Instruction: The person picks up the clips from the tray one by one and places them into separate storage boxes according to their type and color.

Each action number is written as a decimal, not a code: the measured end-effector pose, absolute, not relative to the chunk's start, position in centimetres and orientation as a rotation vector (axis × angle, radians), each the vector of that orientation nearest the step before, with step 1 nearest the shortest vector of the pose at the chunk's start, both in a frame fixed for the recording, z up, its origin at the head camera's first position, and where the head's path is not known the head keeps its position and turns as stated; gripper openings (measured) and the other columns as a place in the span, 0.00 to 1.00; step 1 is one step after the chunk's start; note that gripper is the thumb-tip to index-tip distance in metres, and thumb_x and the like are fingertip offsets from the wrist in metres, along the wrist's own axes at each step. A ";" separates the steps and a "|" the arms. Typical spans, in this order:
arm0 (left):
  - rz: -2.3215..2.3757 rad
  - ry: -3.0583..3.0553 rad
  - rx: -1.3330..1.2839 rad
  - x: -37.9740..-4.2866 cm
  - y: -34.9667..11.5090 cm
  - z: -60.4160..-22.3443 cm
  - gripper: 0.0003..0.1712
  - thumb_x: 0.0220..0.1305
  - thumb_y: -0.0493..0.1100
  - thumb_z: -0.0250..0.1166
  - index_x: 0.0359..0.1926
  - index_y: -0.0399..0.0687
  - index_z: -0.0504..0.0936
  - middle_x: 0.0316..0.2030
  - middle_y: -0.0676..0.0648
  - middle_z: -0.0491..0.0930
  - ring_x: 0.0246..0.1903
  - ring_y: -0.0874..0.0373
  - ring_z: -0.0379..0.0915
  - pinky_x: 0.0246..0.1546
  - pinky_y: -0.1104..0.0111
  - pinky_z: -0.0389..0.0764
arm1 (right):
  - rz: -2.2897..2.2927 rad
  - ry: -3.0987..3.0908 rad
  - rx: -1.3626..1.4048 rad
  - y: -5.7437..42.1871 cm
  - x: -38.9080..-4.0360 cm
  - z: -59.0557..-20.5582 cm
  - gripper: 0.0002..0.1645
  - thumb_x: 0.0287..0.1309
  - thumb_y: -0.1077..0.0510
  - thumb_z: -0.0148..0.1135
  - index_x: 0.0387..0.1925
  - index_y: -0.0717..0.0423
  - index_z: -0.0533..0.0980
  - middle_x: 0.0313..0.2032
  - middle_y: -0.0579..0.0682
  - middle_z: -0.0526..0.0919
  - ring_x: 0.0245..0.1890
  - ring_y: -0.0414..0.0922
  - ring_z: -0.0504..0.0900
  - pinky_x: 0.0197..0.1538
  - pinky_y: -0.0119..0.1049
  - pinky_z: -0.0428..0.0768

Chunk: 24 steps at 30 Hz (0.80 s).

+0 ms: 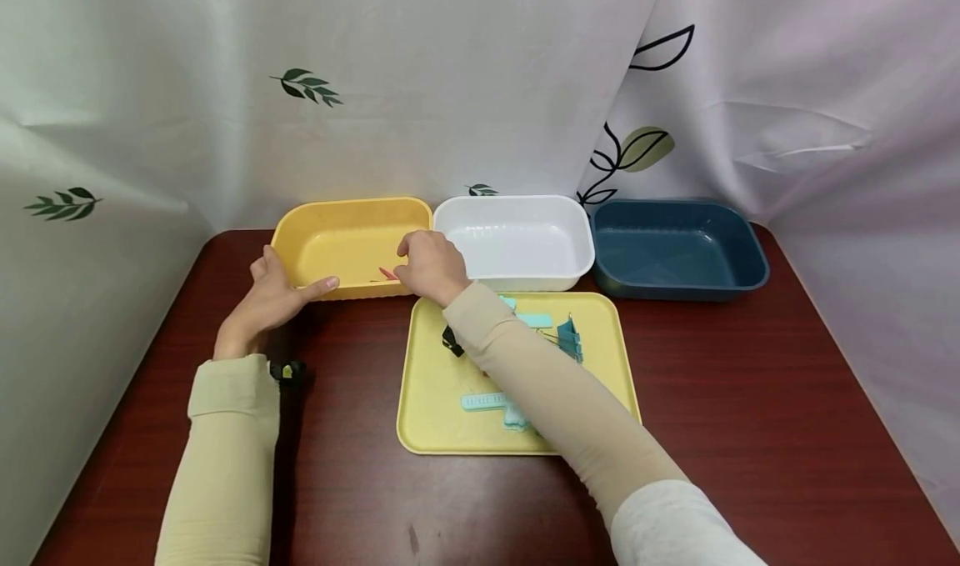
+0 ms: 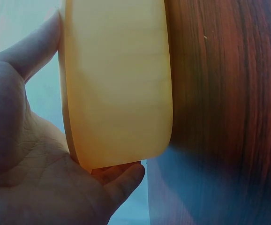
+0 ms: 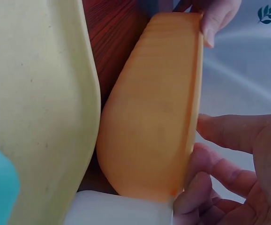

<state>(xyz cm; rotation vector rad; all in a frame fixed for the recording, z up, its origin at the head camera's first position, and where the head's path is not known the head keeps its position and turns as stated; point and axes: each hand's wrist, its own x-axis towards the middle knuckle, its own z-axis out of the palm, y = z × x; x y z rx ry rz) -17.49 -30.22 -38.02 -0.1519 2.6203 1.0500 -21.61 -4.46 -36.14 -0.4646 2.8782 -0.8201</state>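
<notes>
Left hand [image 1: 272,298] is gripping the yellow bin [image 1: 345,245] at its near-left corner — thumb lying along the front rim, fingers wrapping round the end. Right hand [image 1: 432,262] is hanging over the bin's right end, fingers curling at the rim; can't tell if they're holding anything. Small red item [image 1: 387,273] is lying inside the bin, right by those fingertips. White bin [image 1: 517,249] is sitting just beside, then the dark blue bin [image 1: 667,253]. Yellow tray [image 1: 431,416] is lying in front — carrying a teal binder clip [image 1: 570,339], partly under the right forearm.
</notes>
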 end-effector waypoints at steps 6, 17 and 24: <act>0.990 2.646 -0.143 -17.6 -30.3 -37.9 0.75 0.64 0.72 0.59 0.68 0.40 0.05 0.72 0.27 0.16 0.69 0.26 0.42 0.66 0.34 0.52 | -0.871 2.855 -0.518 -3.9 -21.5 -35.7 0.15 0.61 0.53 0.68 0.50 0.49 0.84 0.44 0.43 0.85 0.40 0.41 0.81 0.38 0.33 0.78; 1.026 2.637 -0.142 -17.6 -30.3 -38.0 0.75 0.64 0.71 0.59 0.68 0.41 0.05 0.72 0.27 0.16 0.70 0.27 0.41 0.67 0.35 0.51 | -0.931 2.803 -0.555 -2.9 -21.1 -34.9 0.14 0.62 0.53 0.68 0.49 0.51 0.84 0.40 0.43 0.83 0.39 0.39 0.79 0.40 0.31 0.76; 1.015 2.643 -0.133 -17.6 -30.3 -38.1 0.75 0.64 0.71 0.59 0.68 0.40 0.05 0.72 0.27 0.16 0.70 0.27 0.40 0.67 0.35 0.52 | -0.965 2.787 -0.581 -2.0 -20.7 -34.5 0.15 0.61 0.53 0.69 0.48 0.53 0.84 0.39 0.45 0.84 0.40 0.41 0.80 0.43 0.31 0.76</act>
